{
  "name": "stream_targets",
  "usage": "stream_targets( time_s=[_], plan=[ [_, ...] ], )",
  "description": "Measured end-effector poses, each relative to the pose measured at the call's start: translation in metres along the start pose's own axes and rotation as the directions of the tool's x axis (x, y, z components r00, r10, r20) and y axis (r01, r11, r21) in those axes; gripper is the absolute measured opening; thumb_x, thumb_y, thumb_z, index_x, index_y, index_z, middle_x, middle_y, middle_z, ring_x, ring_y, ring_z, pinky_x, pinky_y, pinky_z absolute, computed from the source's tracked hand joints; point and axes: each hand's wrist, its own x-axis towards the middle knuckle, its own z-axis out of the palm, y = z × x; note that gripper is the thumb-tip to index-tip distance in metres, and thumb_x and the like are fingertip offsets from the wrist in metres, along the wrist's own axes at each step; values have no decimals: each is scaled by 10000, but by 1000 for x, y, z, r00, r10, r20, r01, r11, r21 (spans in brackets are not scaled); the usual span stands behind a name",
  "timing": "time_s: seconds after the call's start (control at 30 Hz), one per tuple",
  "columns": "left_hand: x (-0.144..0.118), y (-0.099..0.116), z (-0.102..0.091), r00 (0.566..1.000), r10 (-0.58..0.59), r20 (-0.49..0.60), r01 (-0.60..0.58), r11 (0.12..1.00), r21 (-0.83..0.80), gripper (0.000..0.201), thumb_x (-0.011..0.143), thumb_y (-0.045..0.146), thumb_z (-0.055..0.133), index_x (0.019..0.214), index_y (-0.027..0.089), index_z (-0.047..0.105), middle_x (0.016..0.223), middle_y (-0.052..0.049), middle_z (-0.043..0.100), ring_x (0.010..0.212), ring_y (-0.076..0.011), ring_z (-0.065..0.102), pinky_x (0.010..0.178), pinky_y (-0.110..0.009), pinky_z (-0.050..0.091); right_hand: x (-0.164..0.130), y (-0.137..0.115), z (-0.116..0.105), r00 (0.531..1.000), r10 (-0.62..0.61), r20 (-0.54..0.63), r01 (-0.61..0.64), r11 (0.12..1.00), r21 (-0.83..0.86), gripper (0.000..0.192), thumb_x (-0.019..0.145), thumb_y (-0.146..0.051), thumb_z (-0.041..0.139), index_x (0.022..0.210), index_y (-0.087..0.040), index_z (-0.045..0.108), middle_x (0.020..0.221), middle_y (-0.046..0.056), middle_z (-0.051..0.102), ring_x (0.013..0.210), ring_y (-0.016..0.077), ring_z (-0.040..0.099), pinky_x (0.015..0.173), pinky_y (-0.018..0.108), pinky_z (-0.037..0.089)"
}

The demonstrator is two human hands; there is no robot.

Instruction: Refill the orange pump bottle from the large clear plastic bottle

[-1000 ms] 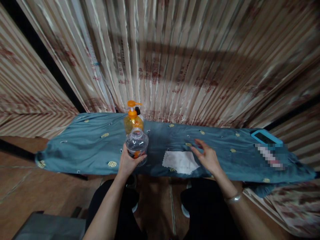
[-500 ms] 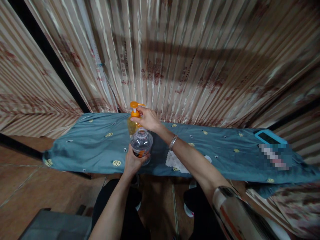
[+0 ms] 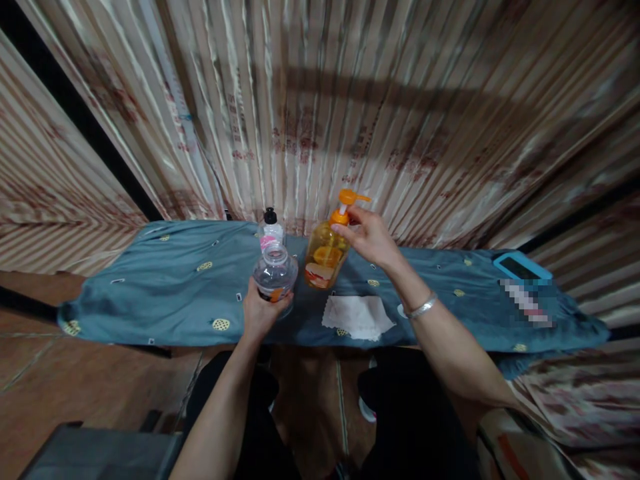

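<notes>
My left hand is wrapped round a clear plastic bottle with an uncapped mouth, upright at the near side of the covered table. In my right hand is a pump bottle of yellow liquid, gripped at its orange collar below the pump head and tilted, its base leaning left. Whether its base touches the cloth I cannot tell. Just behind the clear bottle stands a bottle with a black cap and a pink-and-white label, its lower part hidden. A white scalloped cloth lies below the pump bottle.
A blue-green patterned cloth covers the narrow table. On the right end lie a blue-framed tablet-like thing and a pixelated item. A pleated curtain hangs directly behind. A grey stool stands at lower left.
My right hand has carried the pump bottle to the right, away from the clear bottle. The black-capped bottle now shows. My left hand keeps its hold on the clear bottle.
</notes>
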Motion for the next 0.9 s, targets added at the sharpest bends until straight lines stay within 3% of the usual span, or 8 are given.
stream_targets(
  time_s=[0.3, 0.47, 0.57, 0.63, 0.7, 0.77, 0.83, 0.9],
  plan=[
    [15, -6, 9, 996, 18, -91, -11, 997, 74, 699, 525, 445, 857, 1121, 205, 583, 982, -75, 756, 928, -308, 746, 809, -402, 586, -41, 35, -42, 998, 57, 40, -60, 995, 84, 412, 860, -502, 592, 988, -115, 651, 977, 97, 668, 900, 252, 625, 851, 394, 473],
    [16, -12, 11, 1000, 6, -26, -4, 999, 43, 797, 523, 389, 900, 1213, 182, 558, 1058, -106, 745, 975, -320, 747, 866, -438, 597, -64, 35, -47, 991, 116, 61, -120, 990, 72, 488, 856, -526, 605, 1061, -90, 681, 1039, 131, 694, 983, 317, 652, 877, 441, 469],
    [10, -16, 5, 999, 44, 3, -44, 998, -53, 970, 533, 368, 923, 1370, 192, 467, 1260, -145, 688, 1155, -321, 700, 993, -449, 567, -74, 34, -43, 990, 132, 45, -135, 989, 64, 451, 876, -513, 591, 1044, -104, 677, 1000, 110, 687, 928, 290, 640, 815, 403, 442],
    [-2, -16, -6, 988, 131, -79, -138, 986, -90, 1065, 569, 396, 921, 1465, 195, 383, 1472, -188, 545, 1385, -334, 548, 1134, -456, 477, -79, 35, -38, 991, 135, 21, -136, 989, 66, 413, 880, -493, 600, 1042, -120, 668, 974, 87, 679, 907, 270, 635, 815, 384, 431],
    [-21, -13, -21, 969, 176, -175, -186, 982, -39, 958, 669, 443, 868, 1469, 207, 397, 1513, -184, 495, 1431, -328, 494, 1156, -467, 458, -82, 36, -34, 991, 133, -6, -132, 988, 86, 389, 862, -474, 626, 1040, -129, 650, 982, 82, 683, 918, 267, 646, 828, 373, 437],
    [-43, -8, -31, 947, 256, -195, -251, 967, 48, 723, 768, 451, 798, 1385, 209, 508, 1379, -151, 596, 1289, -307, 607, 1085, -457, 517, -84, 38, -33, 991, 128, -43, -122, 985, 123, 373, 848, -461, 644, 1034, -137, 627, 1002, 83, 690, 940, 264, 661, 835, 359, 452],
    [-59, -1, -28, 939, 340, -43, -336, 938, 88, 310, 902, 376, 659, 1175, 229, 657, 1138, -90, 713, 1071, -264, 703, 997, -427, 564, -85, 42, -36, 987, 134, -90, -118, 980, 162, 353, 849, -456, 656, 1013, -147, 614, 977, 69, 690, 911, 245, 670, 818, 345, 465],
    [-65, 5, -4, 883, 421, 209, -433, 902, 11, 188, 963, 287, 551, 1038, 247, 719, 999, -64, 755, 949, -231, 731, 908, -376, 595, -87, 49, -44, 976, 158, -147, -127, 972, 198, 343, 858, -451, 673, 1014, -152, 614, 959, 52, 680, 889, 225, 666, 823, 340, 474]
  ],
)
